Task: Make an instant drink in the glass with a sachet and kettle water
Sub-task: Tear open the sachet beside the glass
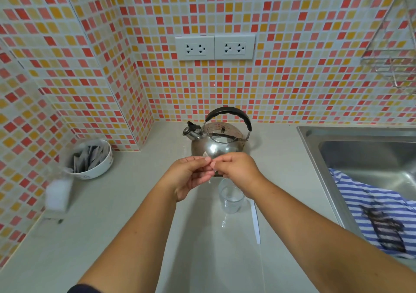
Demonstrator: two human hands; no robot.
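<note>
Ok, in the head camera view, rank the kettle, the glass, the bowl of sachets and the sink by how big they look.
1. Sink, though cut off by the frame
2. Kettle
3. Bowl of sachets
4. Glass, partly hidden by the right hand

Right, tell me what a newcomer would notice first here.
Probably the two hands, left hand and right hand, pinching a small sachet together at centre. Behind them a shiny steel kettle stands against the bright mosaic tile wall, and a clear glass waits on the counter below the right hand.
</note>
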